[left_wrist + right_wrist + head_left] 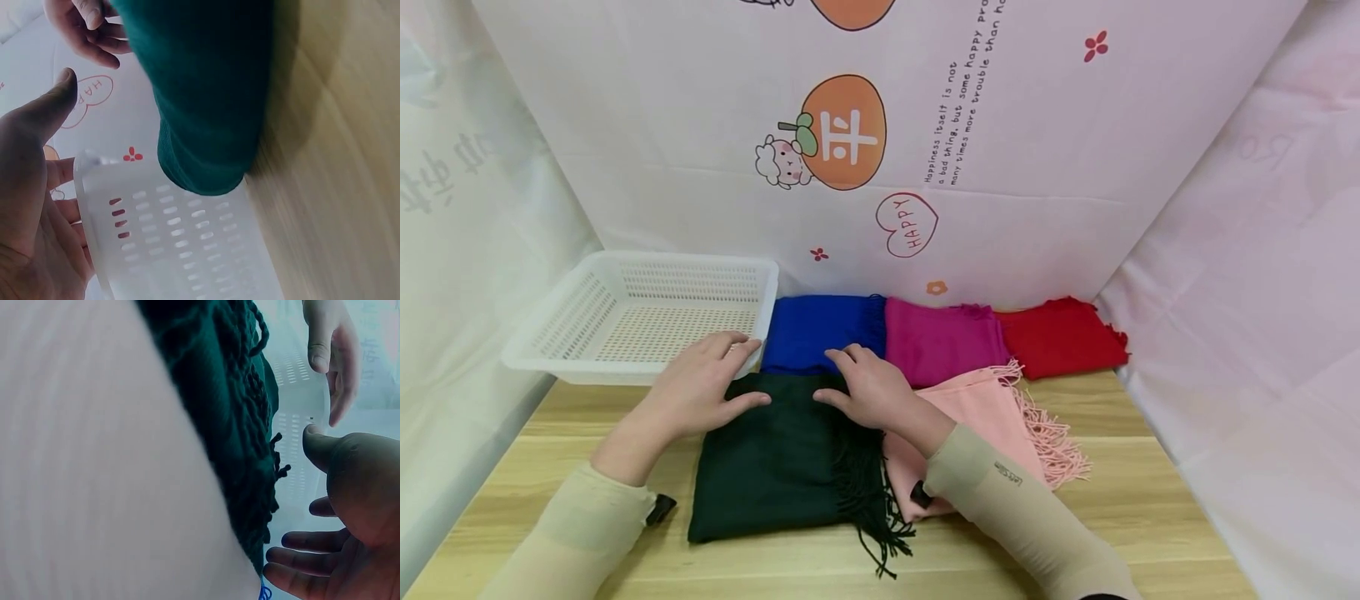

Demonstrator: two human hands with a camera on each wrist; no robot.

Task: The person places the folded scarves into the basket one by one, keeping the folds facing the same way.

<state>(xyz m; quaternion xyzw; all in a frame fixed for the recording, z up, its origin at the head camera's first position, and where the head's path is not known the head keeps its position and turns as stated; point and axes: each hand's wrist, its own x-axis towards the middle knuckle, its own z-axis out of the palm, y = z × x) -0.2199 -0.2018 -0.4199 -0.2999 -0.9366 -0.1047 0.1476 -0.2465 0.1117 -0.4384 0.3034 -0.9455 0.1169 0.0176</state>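
A folded dark green scarf [775, 467] with fringe along its right side lies on the table in front of me. My left hand [706, 379] hovers over its upper left corner beside the basket, fingers relaxed and thumb apart, holding nothing. Above the scarf's upper edge is my right hand [872, 387], its fingers loosely spread and without anything in them. Both wrist views show the hands raised over the green cloth. Partly under my right forearm lies a folded pink scarf [981, 408] with fringe on its right.
A white perforated plastic basket [767, 308] stands at the back left. Along the back wall lie a blue scarf [820, 329], a magenta scarf [943, 342] and a red scarf [1060, 337], all folded. Printed white cloth encloses the wooden table [1120, 467] behind and at both sides.
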